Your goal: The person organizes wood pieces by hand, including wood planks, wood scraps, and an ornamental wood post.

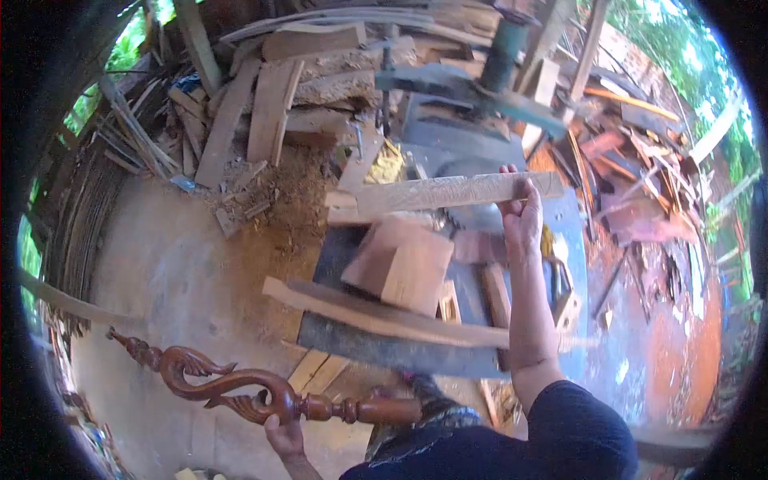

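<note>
My left hand (284,436) grips a reddish-brown, varnished carved wooden baluster (220,382) with scrolled leaf shapes and a turned end, held at the lower left over the floor. Stretched forward, my right hand (522,214) has its fingers around a pale wooden board (448,192) near its right end. That board is above a dark blue-grey worktable (376,344). Beneath it on the table lie wooden blocks (416,276), slightly blurred. A long curved wooden strip (384,312) crosses the table's near side.
A green metal machine part (504,56) stands beyond the table. Stacked planks (272,112) and sawdust (296,184) are at the back left. Wood scraps (632,176) are heaped on the right. Concrete floor (176,264) stretches to the left.
</note>
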